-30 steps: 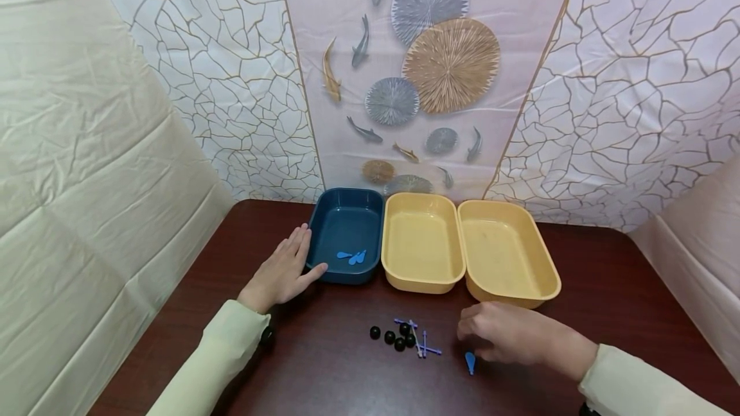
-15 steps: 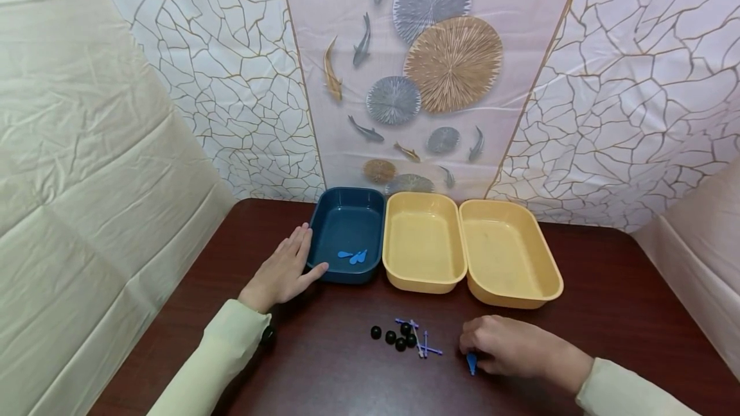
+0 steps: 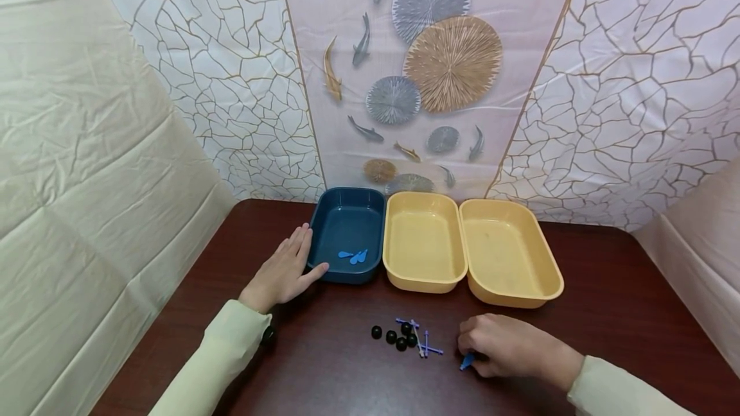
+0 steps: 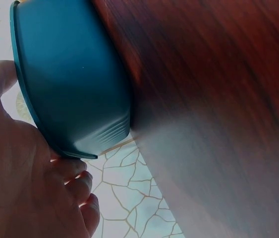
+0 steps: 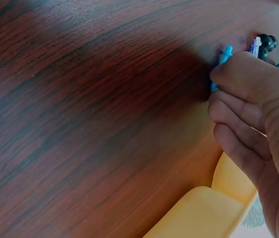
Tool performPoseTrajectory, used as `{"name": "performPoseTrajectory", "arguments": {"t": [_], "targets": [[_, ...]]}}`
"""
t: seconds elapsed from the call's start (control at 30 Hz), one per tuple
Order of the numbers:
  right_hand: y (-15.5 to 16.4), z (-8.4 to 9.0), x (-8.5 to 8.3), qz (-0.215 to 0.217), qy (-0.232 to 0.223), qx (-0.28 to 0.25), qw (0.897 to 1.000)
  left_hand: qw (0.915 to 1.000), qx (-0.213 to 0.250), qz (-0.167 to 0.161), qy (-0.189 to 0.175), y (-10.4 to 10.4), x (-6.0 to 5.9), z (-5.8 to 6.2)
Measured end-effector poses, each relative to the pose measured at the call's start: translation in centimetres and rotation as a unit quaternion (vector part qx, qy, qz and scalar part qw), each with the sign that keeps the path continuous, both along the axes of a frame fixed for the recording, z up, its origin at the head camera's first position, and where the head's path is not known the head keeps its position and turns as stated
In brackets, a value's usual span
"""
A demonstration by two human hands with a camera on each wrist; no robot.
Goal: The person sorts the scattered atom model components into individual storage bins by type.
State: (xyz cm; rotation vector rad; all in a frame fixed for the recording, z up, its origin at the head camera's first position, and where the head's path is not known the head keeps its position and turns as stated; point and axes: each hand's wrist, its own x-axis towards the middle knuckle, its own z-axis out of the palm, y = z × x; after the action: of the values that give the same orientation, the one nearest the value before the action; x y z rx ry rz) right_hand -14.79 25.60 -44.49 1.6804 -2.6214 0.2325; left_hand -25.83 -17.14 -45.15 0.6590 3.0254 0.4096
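Observation:
My right hand [image 3: 509, 345] pinches a small blue teardrop-shaped piece [image 3: 467, 361] low over the table, right of the loose parts. In the right wrist view, the narrow end of that blue piece [image 5: 226, 52] pokes out past the thumb, and the fingers hide the rest. My left hand [image 3: 280, 275] rests with straight fingers along the left rim of the dark blue tray [image 3: 347, 277]. Its thumb lies over the front corner in the head view. Inside that tray, near the front, lie several matching blue pieces [image 3: 358, 257].
Two yellow trays, the middle one [image 3: 424, 286] and the right one [image 3: 513, 300], stand beside the blue tray. Several black balls [image 3: 391, 337] and thin purple sticks [image 3: 426, 343] lie on the dark wooden table [image 3: 347, 364]. A patterned cloth [image 3: 405, 82] hangs behind.
My right hand has come down slightly onto the blue piece and pinched it; the piece has turned, its narrow end swinging left. My left hand has stayed at the blue tray.

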Motion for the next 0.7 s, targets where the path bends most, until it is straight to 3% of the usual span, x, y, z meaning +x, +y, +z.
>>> {"name": "performPoseTrajectory", "arguments": {"t": [0.23, 0.5, 0.7], "targets": [[-0.8, 0.1, 0.1, -0.052, -0.006, 0.033, 0.998, 1.0000, 0.001, 0.000, -0.002, -0.1, 0.0, -0.2], [-1.4, 0.6, -0.4, -0.063, -0.017, 0.031, 0.997, 1.0000, 0.001, -0.006, 0.000, 0.0, -0.1, -0.3], [-1.9, 2.1, -1.2, -0.063, -0.015, 0.036, 0.997, 1.0000, 0.003, -0.005, 0.002, 0.0, 0.0, -0.1]]}}
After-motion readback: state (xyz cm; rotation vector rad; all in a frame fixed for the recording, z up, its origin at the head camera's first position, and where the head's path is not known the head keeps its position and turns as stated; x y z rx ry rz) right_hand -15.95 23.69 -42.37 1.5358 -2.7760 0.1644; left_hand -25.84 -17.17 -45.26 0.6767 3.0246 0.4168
